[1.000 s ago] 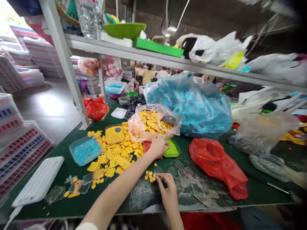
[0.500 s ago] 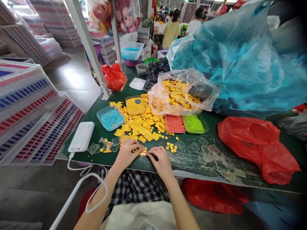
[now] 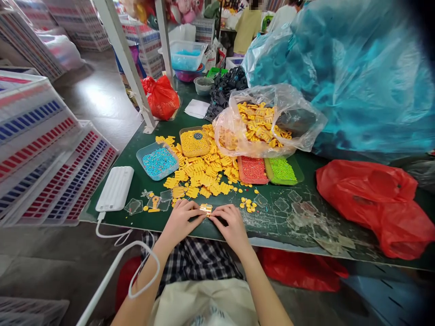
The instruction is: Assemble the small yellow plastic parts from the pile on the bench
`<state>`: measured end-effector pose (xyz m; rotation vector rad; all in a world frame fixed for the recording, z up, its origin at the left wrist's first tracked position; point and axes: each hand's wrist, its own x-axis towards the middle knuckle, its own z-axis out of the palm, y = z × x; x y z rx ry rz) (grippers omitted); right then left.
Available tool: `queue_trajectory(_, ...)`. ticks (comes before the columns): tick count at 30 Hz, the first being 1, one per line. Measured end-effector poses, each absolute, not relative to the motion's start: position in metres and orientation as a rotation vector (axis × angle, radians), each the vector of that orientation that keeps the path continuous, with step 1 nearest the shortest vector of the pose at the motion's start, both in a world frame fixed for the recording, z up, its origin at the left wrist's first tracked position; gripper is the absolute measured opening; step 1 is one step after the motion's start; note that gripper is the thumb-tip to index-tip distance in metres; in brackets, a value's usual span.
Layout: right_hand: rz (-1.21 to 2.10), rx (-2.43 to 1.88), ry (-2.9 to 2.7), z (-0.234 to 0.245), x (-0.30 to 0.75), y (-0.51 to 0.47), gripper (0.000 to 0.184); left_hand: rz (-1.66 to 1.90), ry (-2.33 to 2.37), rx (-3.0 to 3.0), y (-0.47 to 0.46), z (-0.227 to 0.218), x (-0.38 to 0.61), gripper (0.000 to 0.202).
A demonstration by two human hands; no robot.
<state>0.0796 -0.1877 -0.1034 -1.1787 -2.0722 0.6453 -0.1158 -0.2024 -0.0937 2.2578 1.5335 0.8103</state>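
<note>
Between my two hands, at the table's front edge, is a small yellow plastic piece [image 3: 205,208] with slots in it. The fingertips of my left hand [image 3: 185,217] pinch its left side. My right hand [image 3: 231,224] grips the lower right corner with thumb and fingers. Just beyond lies a heap of flat yellow plastic pieces [image 3: 200,174]. Around it stand trays of blue beads [image 3: 159,164], yellow beads [image 3: 193,142], red beads [image 3: 253,170] and green beads [image 3: 281,170]. Several small round yellow pieces [image 3: 249,206] lie to the right of my hands.
A clear bag of yellow pieces [image 3: 260,124] lies behind the heap. A large blue bag [image 3: 343,86] and a red plastic bag [image 3: 370,194] take up the right side. A white power bank [image 3: 115,188] with a cable [image 3: 115,267] lies at left. People work in the background.
My view has tilted down slightly. My left fingers have shifted on the yellow piece, so more of it shows, and my right fingers now touch its lower corner.
</note>
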Motion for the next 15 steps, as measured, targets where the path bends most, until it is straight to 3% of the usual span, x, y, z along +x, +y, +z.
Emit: queue_trajectory(15,0.65,-1.18,-2.038,-0.1058,0.0751,-0.1841,0.01,0.924,1.557,2.136,-0.2047,-0.0937,-0.1137,0.028)
